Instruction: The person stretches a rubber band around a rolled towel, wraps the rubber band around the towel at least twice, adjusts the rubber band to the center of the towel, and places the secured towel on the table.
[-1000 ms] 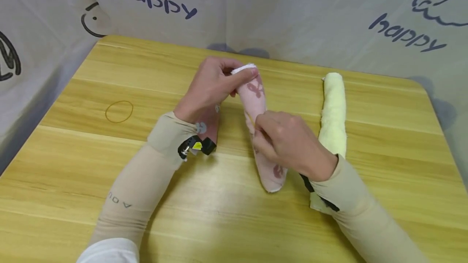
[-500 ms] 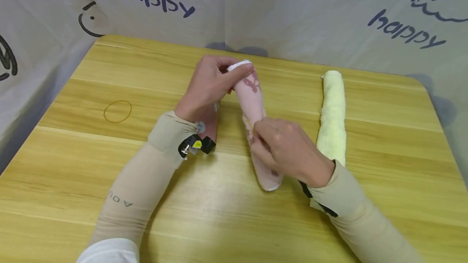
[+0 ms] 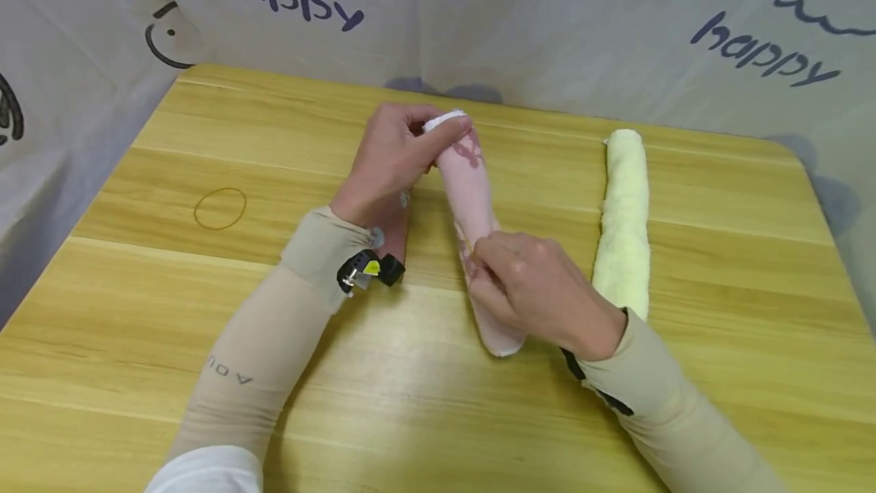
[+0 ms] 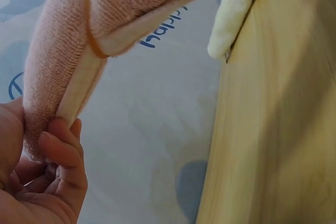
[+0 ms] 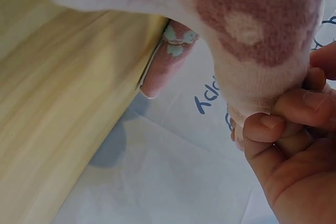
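A rolled pink towel [image 3: 467,192] with darker patterns is held slanted above the table. My left hand [image 3: 397,154] grips its white-edged far end, thumb on top. At the roll's middle, my right hand [image 3: 530,284] has curled fingers and pinches a rubber band [image 3: 468,245], largely covered by them in the head view. In the left wrist view the rubber band [image 4: 94,32] crosses the towel [image 4: 58,56] and presses into it. The right wrist view shows the fingertips [image 5: 270,123] against the towel's underside [image 5: 252,85]; the band cannot be made out there.
Another rubber band [image 3: 220,208] lies at the left on the wooden table [image 3: 383,409]. Beneath my left wrist is a darker pink roll [image 3: 395,230], partly hidden. A pale yellow rolled towel [image 3: 624,211] lies to the right, its near end behind my right wrist. A printed cloth [image 3: 465,29] hangs behind.
My right hand has moved slightly down toward me along the pink towel, drawing at the rubber band. My left hand and the far end have shifted slightly left.
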`<state>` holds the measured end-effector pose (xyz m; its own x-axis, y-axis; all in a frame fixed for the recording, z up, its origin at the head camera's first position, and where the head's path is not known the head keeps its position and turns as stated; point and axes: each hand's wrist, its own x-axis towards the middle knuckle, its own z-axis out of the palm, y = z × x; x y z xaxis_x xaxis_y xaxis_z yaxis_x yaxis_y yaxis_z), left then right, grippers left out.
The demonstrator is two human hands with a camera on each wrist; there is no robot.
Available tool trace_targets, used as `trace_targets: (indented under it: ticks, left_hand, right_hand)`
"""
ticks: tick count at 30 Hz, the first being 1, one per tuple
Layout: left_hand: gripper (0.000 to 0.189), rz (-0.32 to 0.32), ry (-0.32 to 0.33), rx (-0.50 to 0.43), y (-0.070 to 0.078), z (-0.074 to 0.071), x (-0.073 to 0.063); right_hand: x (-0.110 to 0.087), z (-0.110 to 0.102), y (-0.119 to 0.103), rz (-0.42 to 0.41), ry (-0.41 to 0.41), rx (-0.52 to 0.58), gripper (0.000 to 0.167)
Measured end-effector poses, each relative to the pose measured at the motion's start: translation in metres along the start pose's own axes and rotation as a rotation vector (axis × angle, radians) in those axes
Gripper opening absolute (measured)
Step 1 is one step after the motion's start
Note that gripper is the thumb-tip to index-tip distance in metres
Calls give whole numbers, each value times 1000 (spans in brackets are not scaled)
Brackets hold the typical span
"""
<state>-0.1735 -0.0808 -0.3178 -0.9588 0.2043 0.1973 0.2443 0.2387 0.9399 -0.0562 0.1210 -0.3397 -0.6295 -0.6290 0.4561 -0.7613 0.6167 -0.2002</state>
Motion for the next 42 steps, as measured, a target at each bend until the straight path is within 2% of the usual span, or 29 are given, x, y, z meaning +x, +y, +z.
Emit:
trace_targets:
  ticks: [8, 19, 26, 35, 42]
  left_hand:
    - [30, -34, 39, 40, -4, 2, 2]
    - [30, -21, 61, 88, -6, 3, 3]
    - [30, -51, 73, 27, -5, 2, 2]
    - [30, -81, 82, 28, -8, 1, 5]
    - [31, -32, 71, 85, -7, 8, 4]
  right_hand:
    - [-2, 2, -1, 3, -38, -11, 19]
    - [-3, 4, -3, -11, -55, 1, 17]
    - [-5, 3, -6, -43, -67, 34, 20]
    - [-6, 5, -8, -51, -88, 52, 19]
    - [-5, 0, -3, -25, -86, 24, 16]
